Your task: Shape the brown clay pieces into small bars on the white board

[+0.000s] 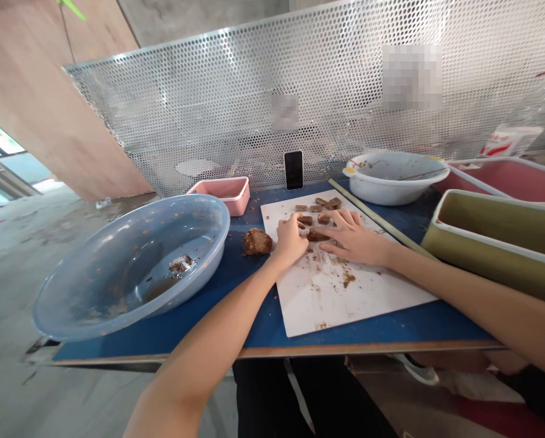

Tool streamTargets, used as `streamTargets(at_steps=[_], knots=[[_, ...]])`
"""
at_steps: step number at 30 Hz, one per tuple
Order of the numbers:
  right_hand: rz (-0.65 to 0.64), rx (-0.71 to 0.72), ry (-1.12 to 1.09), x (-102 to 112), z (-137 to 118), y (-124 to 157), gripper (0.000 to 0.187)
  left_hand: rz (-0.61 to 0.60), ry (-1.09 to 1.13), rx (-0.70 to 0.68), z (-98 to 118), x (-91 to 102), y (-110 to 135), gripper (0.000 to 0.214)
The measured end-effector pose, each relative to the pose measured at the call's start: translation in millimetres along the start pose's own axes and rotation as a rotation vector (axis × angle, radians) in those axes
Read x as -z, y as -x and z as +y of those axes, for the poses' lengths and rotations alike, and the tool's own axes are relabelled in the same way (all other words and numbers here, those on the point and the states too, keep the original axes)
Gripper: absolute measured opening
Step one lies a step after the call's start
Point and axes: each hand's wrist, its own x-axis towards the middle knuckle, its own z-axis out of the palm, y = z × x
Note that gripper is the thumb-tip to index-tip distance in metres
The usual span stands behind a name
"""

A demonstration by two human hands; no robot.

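Observation:
A white board [368,286] lies before me, smeared with brown crumbs. My left hand [291,239] has its fingers curled, thumb and forefinger around the left end of a dark brown clay-like piece [317,235]. My right hand [357,238] reaches in from the right with fingers stretched and apart, its fingertips touching or just over the same piece. Just beyond the fingers lies another short brown piece [305,220]. Several smaller brown pieces [329,203] sit at the board's far edge. A big rough brown lump [256,242] rests left of the board.
A large blue basin [131,267] with murky water stands at left. A small pink box [236,198], an upright phone [293,170] and a white basin [391,179] are at the back. A stick [377,217] runs along the board's right; a green box [496,243] is further right.

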Motion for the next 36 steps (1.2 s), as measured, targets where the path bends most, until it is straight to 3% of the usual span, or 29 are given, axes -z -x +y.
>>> streamTargets(at_steps=[36], knots=[[-0.014, 0.014, 0.003, 1.8, -2.1, 1.1, 0.068, -0.009, 0.056, 0.014, 9.0, 6.3, 5.7, 0.067]])
